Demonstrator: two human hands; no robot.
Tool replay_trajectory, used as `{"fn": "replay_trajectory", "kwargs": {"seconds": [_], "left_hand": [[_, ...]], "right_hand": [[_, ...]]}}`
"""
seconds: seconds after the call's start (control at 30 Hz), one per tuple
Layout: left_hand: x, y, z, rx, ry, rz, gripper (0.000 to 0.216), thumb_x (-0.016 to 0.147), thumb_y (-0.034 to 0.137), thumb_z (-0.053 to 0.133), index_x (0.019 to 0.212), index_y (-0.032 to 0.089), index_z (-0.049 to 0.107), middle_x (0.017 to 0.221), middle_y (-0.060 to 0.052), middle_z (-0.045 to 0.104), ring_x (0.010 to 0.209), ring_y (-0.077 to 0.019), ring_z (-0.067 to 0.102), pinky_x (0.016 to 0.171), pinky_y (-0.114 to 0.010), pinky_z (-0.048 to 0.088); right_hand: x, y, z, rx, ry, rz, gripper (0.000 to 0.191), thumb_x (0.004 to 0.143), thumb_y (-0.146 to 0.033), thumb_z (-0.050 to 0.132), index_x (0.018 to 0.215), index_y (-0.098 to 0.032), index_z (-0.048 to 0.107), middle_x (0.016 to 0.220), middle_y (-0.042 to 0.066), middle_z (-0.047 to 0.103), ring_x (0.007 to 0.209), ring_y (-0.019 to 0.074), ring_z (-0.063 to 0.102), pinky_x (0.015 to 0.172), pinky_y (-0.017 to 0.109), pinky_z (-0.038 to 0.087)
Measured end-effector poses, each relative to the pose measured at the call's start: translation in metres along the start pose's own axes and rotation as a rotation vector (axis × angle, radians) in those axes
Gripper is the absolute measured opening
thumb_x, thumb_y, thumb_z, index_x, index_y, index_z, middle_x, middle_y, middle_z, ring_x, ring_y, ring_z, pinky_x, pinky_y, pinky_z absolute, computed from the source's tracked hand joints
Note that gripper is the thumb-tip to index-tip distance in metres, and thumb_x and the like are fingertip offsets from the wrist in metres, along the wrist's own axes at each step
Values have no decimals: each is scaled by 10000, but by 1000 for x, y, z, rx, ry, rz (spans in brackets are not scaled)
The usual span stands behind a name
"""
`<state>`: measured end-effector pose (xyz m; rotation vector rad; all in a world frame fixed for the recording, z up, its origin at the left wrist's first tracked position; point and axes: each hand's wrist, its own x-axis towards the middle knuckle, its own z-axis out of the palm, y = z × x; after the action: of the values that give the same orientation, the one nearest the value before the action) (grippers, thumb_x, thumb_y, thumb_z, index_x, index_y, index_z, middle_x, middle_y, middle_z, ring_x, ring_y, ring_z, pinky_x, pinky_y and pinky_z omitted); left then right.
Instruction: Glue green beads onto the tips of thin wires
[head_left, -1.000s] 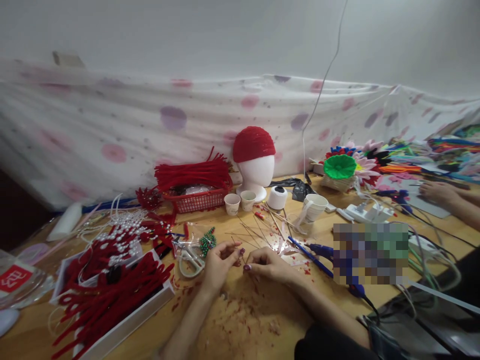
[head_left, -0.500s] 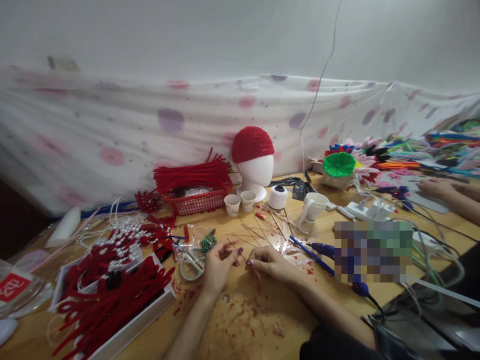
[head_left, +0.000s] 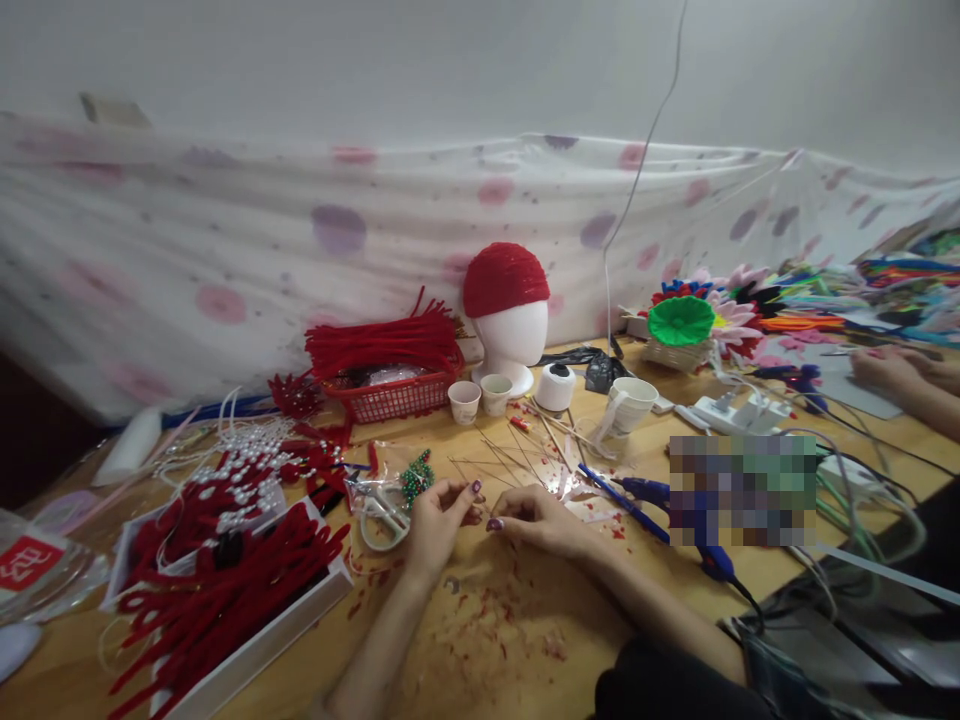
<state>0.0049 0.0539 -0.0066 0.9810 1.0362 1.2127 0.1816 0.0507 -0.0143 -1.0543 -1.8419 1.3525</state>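
My left hand [head_left: 439,525] is closed in a pinch, thumb against fingertips, near the middle of the table. Just to its right, my right hand [head_left: 538,518] is closed too, with thumb and forefinger pressed together. A very thin strand [head_left: 486,513] seems to run across the small gap between them; its kind is too fine to make out. Left of my left hand lie scissors [head_left: 382,522] with pale handles, beside green beads [head_left: 417,478] at a clear plastic bag. Several thin wires [head_left: 499,456] are spread on the table just beyond my fingers.
A foam head [head_left: 514,340] in a red cap stands behind two paper cups [head_left: 465,402]. Left are a red basket [head_left: 405,400] and a white box [head_left: 262,650] of red fuzzy stems. Right are blue glue guns [head_left: 709,545], a power strip [head_left: 739,412] and another person's hands [head_left: 892,368].
My two hands stay close together, still pinched, with slight finger movement. The view has tilted down a little, and the other person's hands at the right have shifted slightly.
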Motion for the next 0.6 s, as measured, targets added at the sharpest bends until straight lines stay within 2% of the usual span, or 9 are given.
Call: {"fn": "replay_trajectory", "kwargs": {"seconds": [0.17,0.43,0.6], "left_hand": [[3,-1,-3,-37,47,27,424,570,494,804,720,132,644,631,3,672,524,-85,595,554,-203,536],[-4,-1,3,-15,-85,-56,460,430,429,881,701,109,692,654,-48,707,582,-140,643,557,-245,554],[-2,-1,3,-10,-71,-59,444,456,416,872,731,113,701,637,-32,695,555,-115,620,534,-215,528]], "right_hand": [[-1,-3,0,19,-25,10,336,794,-464,647,709,-140,632,548,-9,571,493,104,486,474,214,335],[0,3,0,55,4,-30,360,803,-481,645,667,-151,598,550,-11,581,490,99,478,479,211,333],[1,0,0,81,5,-35,375,802,-514,635,704,-154,601,516,-16,584,458,99,474,467,214,319]]}}
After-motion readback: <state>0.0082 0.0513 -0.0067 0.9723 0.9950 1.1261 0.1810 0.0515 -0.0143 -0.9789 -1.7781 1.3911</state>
